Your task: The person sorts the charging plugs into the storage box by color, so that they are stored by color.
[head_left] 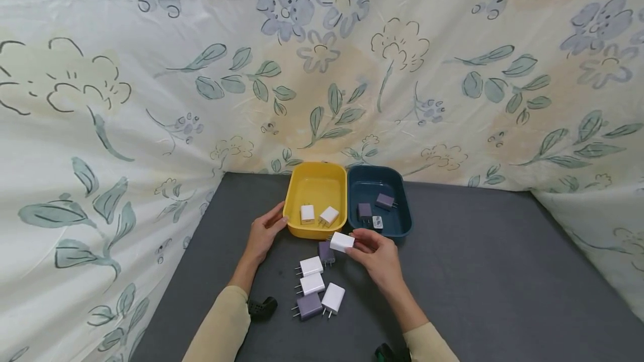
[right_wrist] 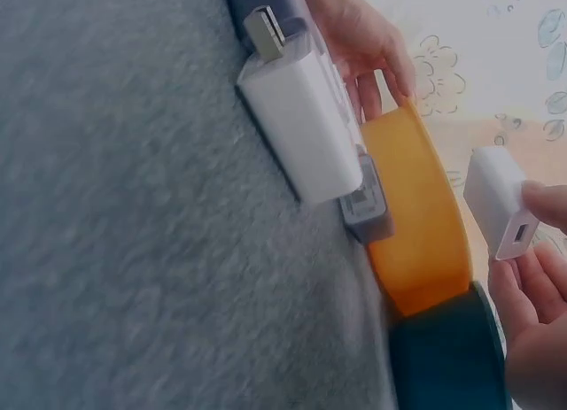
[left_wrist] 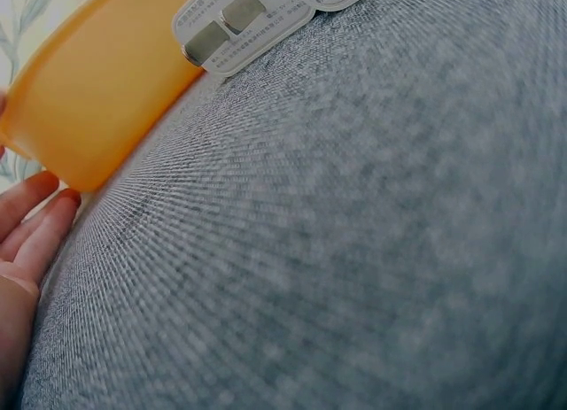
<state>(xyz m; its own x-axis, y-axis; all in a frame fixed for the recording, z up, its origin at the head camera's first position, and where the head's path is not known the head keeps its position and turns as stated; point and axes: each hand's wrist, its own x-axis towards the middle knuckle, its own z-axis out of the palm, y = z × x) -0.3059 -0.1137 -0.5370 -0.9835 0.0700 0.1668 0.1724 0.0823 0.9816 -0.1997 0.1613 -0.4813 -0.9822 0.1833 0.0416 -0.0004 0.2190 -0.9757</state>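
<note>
My right hand (head_left: 377, 253) pinches a white charger (head_left: 342, 242) just in front of the yellow bin's near right corner. In the right wrist view, thumb and fingers of the right hand (right_wrist: 540, 295) hold this white charger (right_wrist: 498, 197) with its port end showing. My left hand (head_left: 264, 234) grips the near left side of the yellow bin (head_left: 316, 231). In the left wrist view, fingers of the left hand (left_wrist: 31, 237) touch the outer wall of the yellow bin (left_wrist: 106, 82). Two white chargers (head_left: 307, 214) lie inside that bin.
The dark blue bin (head_left: 405, 211) stands right beside the yellow one, with purple chargers (head_left: 386, 201) and a small labelled piece inside. On the grey table (head_left: 483, 272), several white chargers (head_left: 333, 298) and two purple ones (head_left: 308, 306) lie between the forearms. Floral cloth hangs behind.
</note>
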